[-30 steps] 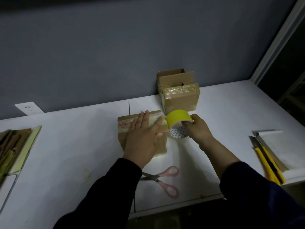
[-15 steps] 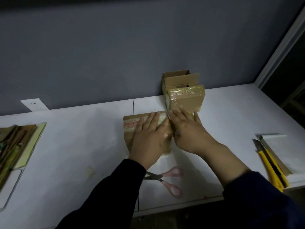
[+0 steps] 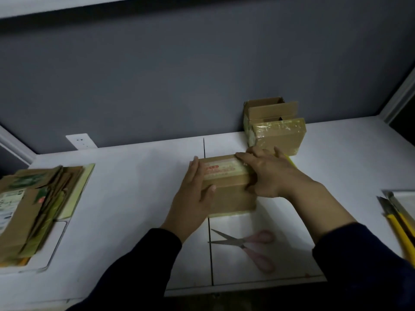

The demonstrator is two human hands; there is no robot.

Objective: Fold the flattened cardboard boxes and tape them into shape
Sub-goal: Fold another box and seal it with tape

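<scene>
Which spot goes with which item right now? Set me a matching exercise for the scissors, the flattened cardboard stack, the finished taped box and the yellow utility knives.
Things:
1. scissors
2. flattened cardboard stack
3. finished taped box
4. yellow utility knives

Places:
A. right edge of the table
B. at the back, by the wall
C. near edge, in front of the held box
D. left side of the table

Pairs: 1-C, 2-D, 3-B, 4-A.
</scene>
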